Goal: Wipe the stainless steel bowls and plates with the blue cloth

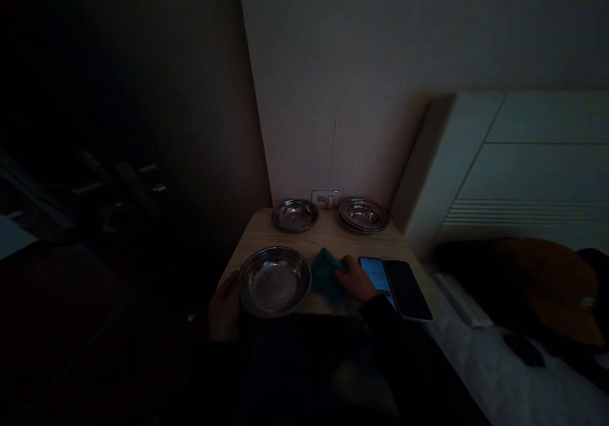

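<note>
Fingers of left hand (224, 310): against the rim of the large steel dish at 9 o'clock. Too dark to tell whether they clamp it or merely rest there; undersides hidden.
Large dish (275, 281): near edge of the table (259, 237), between the hands, hollow facing up. Judged step: wiping this dish, left hand steadying, right hand working the cloth. Inside looks bare.
Rear-left dish (295, 216): roughly 12 to 1 o'clock from the large dish, apart from it, untouched.
Teal cloth (326, 277): 3 o'clock of the large dish, just beside its rim; contact cannot be confirmed.
Fingers of right hand (356, 280): together, clamped on the cloth, bunching its right side; the rest spreads loose toward 9 o'clock.
Next move, cloth to dish: judged to call for lifting the cloth toward 9 o'clock, over the rim and into the hollow, with the left side held firm against sliding.
Nested dishes (364, 216): 2 o'clock from the large dish, near the wall, several rims visible; exact count unclear.
Lit phone (377, 275): 3 o'clock, beyond the right hand; its screen is unreadable. Sleeve close by, so worth keeping the elbow clear.
Dark slab (409, 289): next to the phone on its 3 o'clock side; identity uncertain.
</note>
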### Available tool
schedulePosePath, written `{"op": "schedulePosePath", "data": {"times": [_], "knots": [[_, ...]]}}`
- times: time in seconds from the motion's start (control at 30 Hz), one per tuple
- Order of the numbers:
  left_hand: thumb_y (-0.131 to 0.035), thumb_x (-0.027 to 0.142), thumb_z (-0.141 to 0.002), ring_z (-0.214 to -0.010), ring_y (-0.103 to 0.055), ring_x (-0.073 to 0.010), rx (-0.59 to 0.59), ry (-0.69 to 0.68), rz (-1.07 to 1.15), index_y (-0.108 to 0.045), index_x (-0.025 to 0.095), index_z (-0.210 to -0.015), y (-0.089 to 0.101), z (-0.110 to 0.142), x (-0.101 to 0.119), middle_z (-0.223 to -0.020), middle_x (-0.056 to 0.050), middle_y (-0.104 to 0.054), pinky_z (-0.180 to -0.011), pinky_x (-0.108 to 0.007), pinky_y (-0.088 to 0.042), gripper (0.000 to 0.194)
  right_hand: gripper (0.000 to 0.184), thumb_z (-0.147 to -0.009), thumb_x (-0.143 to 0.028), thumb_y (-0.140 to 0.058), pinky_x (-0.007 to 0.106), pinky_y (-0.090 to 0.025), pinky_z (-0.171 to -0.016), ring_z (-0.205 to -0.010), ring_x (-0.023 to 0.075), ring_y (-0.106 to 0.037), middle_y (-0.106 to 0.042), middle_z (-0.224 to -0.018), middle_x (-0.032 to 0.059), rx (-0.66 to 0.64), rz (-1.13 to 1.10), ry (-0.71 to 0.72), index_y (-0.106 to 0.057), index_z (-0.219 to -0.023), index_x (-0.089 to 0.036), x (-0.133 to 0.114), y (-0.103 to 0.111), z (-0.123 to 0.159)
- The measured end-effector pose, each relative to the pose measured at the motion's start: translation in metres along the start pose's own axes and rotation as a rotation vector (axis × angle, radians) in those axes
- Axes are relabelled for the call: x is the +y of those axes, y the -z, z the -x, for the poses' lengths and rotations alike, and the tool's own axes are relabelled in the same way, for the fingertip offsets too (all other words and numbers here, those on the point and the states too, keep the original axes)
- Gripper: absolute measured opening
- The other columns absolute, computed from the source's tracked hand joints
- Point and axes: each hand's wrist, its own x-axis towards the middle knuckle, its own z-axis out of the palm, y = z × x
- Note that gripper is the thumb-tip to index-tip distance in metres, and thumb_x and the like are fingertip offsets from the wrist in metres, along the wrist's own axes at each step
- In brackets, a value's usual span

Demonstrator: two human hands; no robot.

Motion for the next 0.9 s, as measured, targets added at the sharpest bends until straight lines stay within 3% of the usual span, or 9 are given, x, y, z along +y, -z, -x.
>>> {"op": "schedulePosePath", "data": {"times": [0.13,0.23,0.4,0.63,0.9], "knots": [[-0.066,0.030,-0.069,-0.096,-0.063,-0.0243,-0.053,0.016,-0.023,-0.064,0.015,-0.106,-0.006,0.003,-0.006,-0.106,-0.012,-0.068,-0.083,-0.038,-0.050,0.040,0.026,-0.088,-0.027,-0.038,0.028,-0.045,-0.059,-0.070,0.0188,-0.062,-0.064,-0.081,0.0080,0.194,-0.037,-0.003,-0.049,-0.106,-0.011,-0.006,0.015,0.004],[-0.064,0.033,-0.071,-0.098,-0.062,-0.0262,-0.093,0.002,-0.045,-0.062,0.014,-0.109,-0.014,0.007,-0.014,-0.109,-0.014,-0.066,-0.083,-0.040,-0.049,0.043,0.033,-0.087,-0.026,-0.038,0.033,-0.047,-0.070,-0.083,0.0229,-0.062,-0.064,-0.094,0.0122,0.275,-0.047,0.091,-0.046,-0.115,-0.011,-0.015,0.017,0.013],[-0.060,0.032,-0.074,-0.104,-0.059,-0.0248,-0.135,-0.108,-0.101,-0.064,0.016,-0.103,-0.023,0.015,-0.026,-0.111,-0.012,-0.065,-0.091,-0.039,-0.044,0.034,0.039,-0.079,-0.016,-0.045,0.036,-0.043,-0.090,-0.102,0.0234,-0.056,-0.063,-0.109,0.0099,0.240,-0.048,0.306,-0.051,-0.118,-0.015,-0.026,-0.007,0.035],[-0.054,0.042,-0.078,-0.107,-0.056,-0.0242,-0.106,-0.172,-0.184,-0.060,0.020,-0.111,-0.021,0.015,-0.042,-0.114,-0.009,-0.063,-0.094,-0.038,-0.040,0.040,0.035,-0.084,-0.022,-0.048,0.046,-0.043,-0.092,-0.115,0.0283,-0.046,-0.058,-0.123,0.0071,0.262,-0.005,0.438,-0.056,-0.118,-0.018,-0.020,-0.043,0.051],[-0.049,0.042,-0.081,-0.107,-0.056,-0.0233,-0.090,-0.165,-0.207,-0.060,0.022,-0.111,-0.022,0.022,-0.040,-0.114,-0.008,-0.063,-0.092,-0.036,-0.041,0.038,0.033,-0.086,-0.023,-0.049,0.046,-0.042,-0.096,-0.118,0.0271,-0.043,-0.059,-0.121,0.0087,0.290,-0.046,0.498,-0.059,-0.116,-0.015,-0.012,-0.055,0.047]]}}
